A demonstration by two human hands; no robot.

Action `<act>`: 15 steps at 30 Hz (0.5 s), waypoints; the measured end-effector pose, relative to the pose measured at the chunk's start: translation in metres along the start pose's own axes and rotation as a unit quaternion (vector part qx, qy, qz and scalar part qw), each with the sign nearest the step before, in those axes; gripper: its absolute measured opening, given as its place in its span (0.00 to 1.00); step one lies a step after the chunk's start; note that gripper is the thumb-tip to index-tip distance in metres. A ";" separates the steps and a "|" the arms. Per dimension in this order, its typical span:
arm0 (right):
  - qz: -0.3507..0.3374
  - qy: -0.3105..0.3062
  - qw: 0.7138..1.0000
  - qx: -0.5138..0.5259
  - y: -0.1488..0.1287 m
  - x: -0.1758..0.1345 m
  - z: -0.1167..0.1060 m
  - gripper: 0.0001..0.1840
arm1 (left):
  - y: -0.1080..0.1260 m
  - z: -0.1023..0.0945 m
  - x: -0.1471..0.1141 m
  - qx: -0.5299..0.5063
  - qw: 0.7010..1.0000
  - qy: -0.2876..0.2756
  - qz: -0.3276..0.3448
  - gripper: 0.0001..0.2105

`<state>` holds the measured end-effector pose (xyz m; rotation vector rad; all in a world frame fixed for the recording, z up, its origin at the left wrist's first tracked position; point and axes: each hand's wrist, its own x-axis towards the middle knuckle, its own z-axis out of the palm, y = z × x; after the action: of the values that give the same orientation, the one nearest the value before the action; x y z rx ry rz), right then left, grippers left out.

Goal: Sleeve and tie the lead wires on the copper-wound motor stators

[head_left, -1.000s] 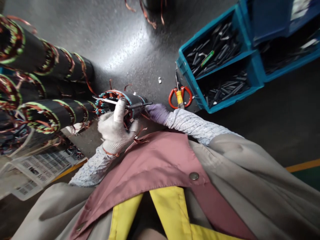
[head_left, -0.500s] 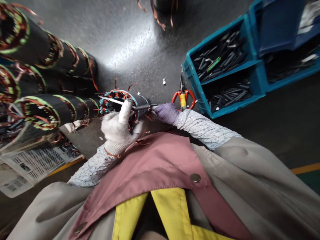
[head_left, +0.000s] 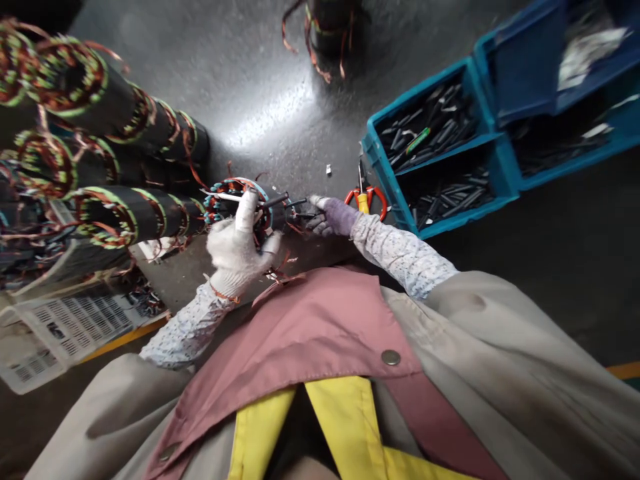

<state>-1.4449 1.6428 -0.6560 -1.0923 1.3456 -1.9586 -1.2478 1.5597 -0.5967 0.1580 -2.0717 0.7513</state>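
Observation:
In front of me lies a wound motor stator (head_left: pixel 274 219) with orange-brown windings and blue ties on its open end. My left hand (head_left: pixel 237 243), in a white glove, is closed at its rim, pinching a white-sleeved wire (head_left: pixel 223 196). A dark sleeve (head_left: pixel 276 199) sticks out to the right past those fingers. My right hand (head_left: pixel 333 215), in a purple and white glove, has its fingertips pinched on a thin black tube (head_left: pixel 299 202), a small gap away from the dark sleeve. The far side of the stator is partly hidden by my left hand.
Stators (head_left: pixel 150 113) lie stacked at left, above a white slotted crate (head_left: pixel 85 327). Red-handled cutters (head_left: pixel 383 203) and a yellow-handled tool (head_left: pixel 363 202) lie right of my right hand. Blue bins (head_left: pixel 420 230) hold black tubes. Another stator (head_left: pixel 333 27) stands at the far side.
My right fingers have come off the end of the dark sleeve at the left hand and now pinch a thin black tube. My left hand keeps its grip. The view has shifted slightly.

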 end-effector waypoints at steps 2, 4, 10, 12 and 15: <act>-0.010 0.015 0.996 -0.084 0.000 -0.001 -0.001 0.24 | 0.000 0.000 0.000 0.005 1.000 -0.007 -0.001 0.42; -0.038 0.066 0.975 -0.208 -0.001 0.005 0.007 0.20 | 0.000 0.000 0.002 0.006 1.000 -0.013 -0.005 0.42; -0.124 0.164 0.904 -0.374 -0.005 0.021 0.032 0.11 | 0.015 0.001 0.008 0.027 0.999 -0.015 -0.044 0.42; -0.150 0.168 0.879 -0.420 0.001 0.012 0.027 0.13 | 0.020 0.001 0.006 0.016 0.997 -0.036 -0.061 0.41; -0.185 0.220 0.835 -0.468 0.017 -0.014 0.001 0.17 | 0.014 -0.006 0.002 -0.083 0.995 -0.061 -0.017 0.38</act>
<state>-1.4371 1.6466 -0.6761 -1.4335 2.6943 -1.8610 -1.2497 1.5751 -0.5994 0.1478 -2.2310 0.5573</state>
